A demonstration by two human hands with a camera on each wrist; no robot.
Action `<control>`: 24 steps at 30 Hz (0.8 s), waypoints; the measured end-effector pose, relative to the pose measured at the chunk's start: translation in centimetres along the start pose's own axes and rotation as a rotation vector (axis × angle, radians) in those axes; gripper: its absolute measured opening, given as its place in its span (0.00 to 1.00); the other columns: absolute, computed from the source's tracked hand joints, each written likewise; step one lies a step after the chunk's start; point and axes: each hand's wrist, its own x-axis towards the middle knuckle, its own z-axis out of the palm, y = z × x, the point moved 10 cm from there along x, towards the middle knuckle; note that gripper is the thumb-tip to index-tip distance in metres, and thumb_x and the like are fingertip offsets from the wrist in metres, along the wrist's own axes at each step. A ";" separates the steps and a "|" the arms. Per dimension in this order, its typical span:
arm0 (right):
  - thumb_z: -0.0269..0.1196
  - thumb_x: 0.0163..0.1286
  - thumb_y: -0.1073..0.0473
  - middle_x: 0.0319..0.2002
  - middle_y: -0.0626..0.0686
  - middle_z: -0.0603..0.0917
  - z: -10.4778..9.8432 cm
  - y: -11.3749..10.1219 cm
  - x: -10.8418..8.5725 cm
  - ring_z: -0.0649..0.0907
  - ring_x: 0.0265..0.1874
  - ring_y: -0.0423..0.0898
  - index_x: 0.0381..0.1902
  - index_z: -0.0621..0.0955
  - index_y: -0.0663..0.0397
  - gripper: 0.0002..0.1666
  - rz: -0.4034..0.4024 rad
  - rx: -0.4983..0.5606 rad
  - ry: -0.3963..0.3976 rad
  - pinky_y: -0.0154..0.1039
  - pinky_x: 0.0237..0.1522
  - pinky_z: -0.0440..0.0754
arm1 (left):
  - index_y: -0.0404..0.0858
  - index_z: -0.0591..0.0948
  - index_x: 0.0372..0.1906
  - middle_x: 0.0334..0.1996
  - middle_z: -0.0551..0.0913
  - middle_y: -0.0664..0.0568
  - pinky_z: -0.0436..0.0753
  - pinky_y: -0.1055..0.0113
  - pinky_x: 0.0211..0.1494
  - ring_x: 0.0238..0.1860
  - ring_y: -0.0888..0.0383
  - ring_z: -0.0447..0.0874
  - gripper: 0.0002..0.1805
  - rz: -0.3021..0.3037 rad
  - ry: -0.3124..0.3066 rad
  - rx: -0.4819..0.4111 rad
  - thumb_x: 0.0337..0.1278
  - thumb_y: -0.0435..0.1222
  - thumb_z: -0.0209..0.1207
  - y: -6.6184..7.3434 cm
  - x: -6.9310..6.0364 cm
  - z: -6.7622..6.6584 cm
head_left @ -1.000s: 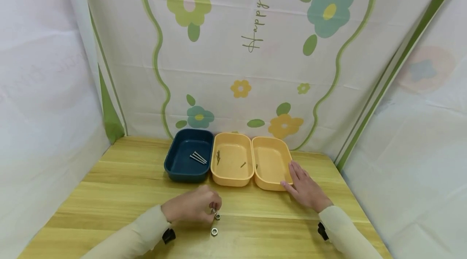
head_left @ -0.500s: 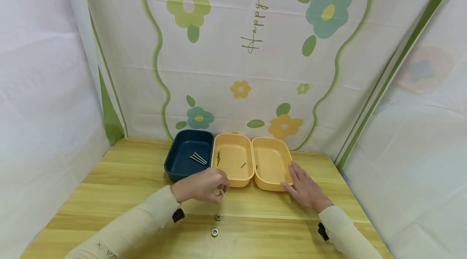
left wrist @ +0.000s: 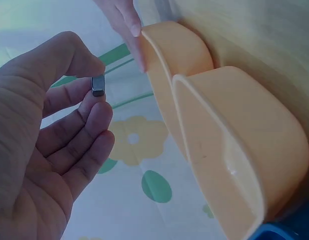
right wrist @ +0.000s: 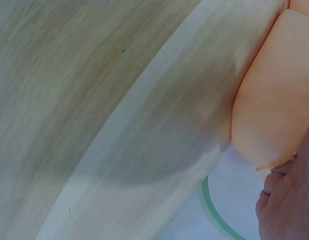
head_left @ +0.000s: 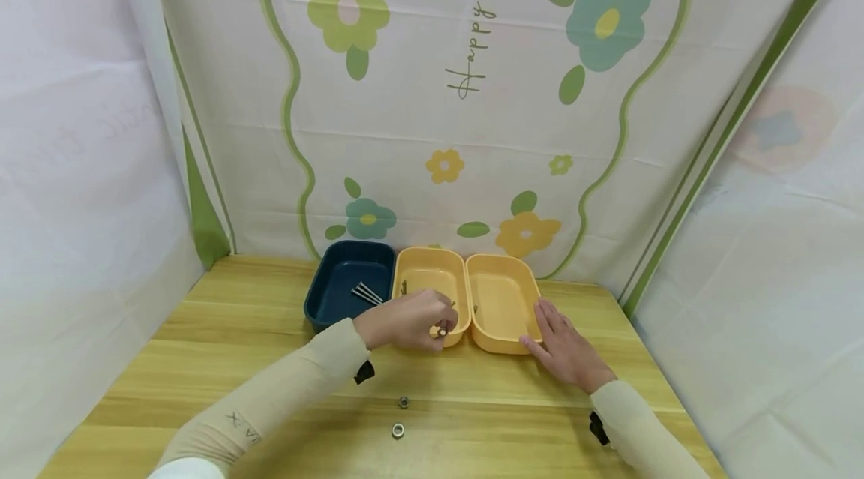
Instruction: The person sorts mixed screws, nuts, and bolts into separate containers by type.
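Note:
My left hand [head_left: 410, 320] is over the front of the middle yellow box [head_left: 413, 254], pinching a small metal nut [left wrist: 98, 85] between thumb and finger. In the left wrist view, the other fingers are loosely bent. Two more nuts lie on the table: a smaller one [head_left: 403, 402] and a larger one [head_left: 398, 430]. My right hand [head_left: 570, 351] rests with straight fingers against the right wall of the right yellow box [head_left: 516, 261]. A tiny piece [head_left: 475, 309], too small to identify, lies in that box. Small screws [head_left: 403, 287] in the middle box are partly hidden by my left hand.
A dark blue box [head_left: 324, 280] with several long screws [head_left: 367, 294] stands left of the yellow boxes, all side by side. The wooden table [head_left: 223, 329] ends at a white flowered cloth [head_left: 405, 104] behind, with cloth walls on both sides.
My left hand has lifted a nut off the table and carried it forward and right, over the middle yellow box. The right hand stays on the right box.

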 end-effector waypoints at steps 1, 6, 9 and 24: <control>0.50 0.84 0.35 0.84 0.68 0.51 0.0 0.0 0.0 0.55 0.84 0.66 0.83 0.52 0.70 0.51 -0.001 -0.001 0.001 0.65 0.82 0.56 | 0.43 0.87 0.36 0.33 0.85 0.58 0.76 0.81 0.40 0.33 0.66 0.76 0.02 0.004 -0.004 0.005 0.59 0.35 0.70 0.1 0.5 0.0; 0.50 0.84 0.35 0.84 0.68 0.51 -0.2 -0.1 -0.1 0.55 0.84 0.66 0.83 0.53 0.70 0.51 -0.003 0.001 0.007 0.65 0.82 0.56 | 0.42 0.87 0.36 0.33 0.86 0.57 0.76 0.81 0.39 0.33 0.66 0.78 0.02 0.037 0.000 0.027 0.60 0.36 0.69 0.7 2.6 -0.4; 0.50 0.84 0.35 0.84 0.68 0.51 -0.2 -0.2 0.0 0.55 0.84 0.66 0.83 0.52 0.70 0.51 -0.002 0.009 0.005 0.65 0.82 0.56 | 0.42 0.86 0.35 0.34 0.87 0.55 0.76 0.81 0.40 0.33 0.66 0.78 0.03 0.046 0.022 0.030 0.58 0.35 0.70 0.7 3.6 -0.5; 0.50 0.83 0.35 0.84 0.68 0.53 0.0 0.0 0.0 0.56 0.84 0.66 0.83 0.53 0.70 0.51 0.000 0.003 0.015 0.65 0.81 0.57 | 0.39 0.87 0.38 0.35 0.87 0.54 0.74 0.79 0.39 0.33 0.67 0.75 0.04 -0.006 0.144 -0.029 0.58 0.31 0.66 -3.0 8.1 2.0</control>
